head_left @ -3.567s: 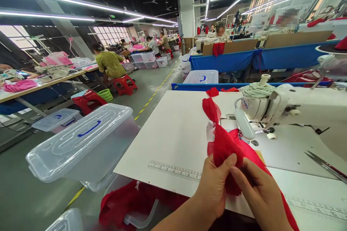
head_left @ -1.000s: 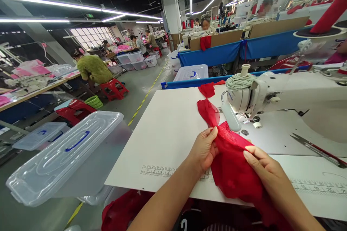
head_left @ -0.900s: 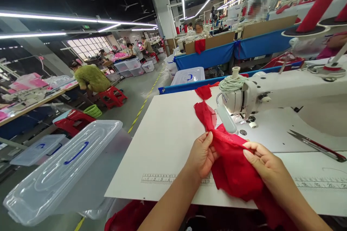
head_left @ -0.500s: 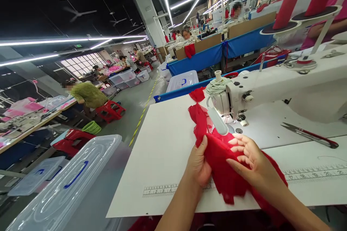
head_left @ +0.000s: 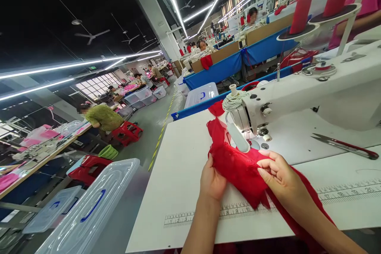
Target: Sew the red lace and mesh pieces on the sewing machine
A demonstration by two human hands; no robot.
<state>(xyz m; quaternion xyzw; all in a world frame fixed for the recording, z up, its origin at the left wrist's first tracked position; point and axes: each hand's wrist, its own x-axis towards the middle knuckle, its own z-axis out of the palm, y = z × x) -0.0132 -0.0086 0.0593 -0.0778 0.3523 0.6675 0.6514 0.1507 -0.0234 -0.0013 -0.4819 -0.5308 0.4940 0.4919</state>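
A piece of red lace fabric (head_left: 238,166) lies on the white sewing table (head_left: 184,166), running up under the head of the white sewing machine (head_left: 297,95). My left hand (head_left: 212,181) pinches its left edge, fingers closed on the cloth. My right hand (head_left: 279,176) lies on the fabric's right side, fingers curled over it and gripping it. The fabric's tail hangs off the table's near edge below my right forearm. More red fabric (head_left: 216,108) lies behind the machine.
Scissors (head_left: 342,146) lie on the table to the right. Red thread cones (head_left: 300,8) stand on top of the machine. Clear plastic bins with blue handles (head_left: 89,210) sit at the lower left. Other people sit at tables across the aisle (head_left: 102,117).
Both hands have carried the red fabric up to the machine's foot and spread it flatter. The view has swung left and upward; my right hand has curled on the cloth.
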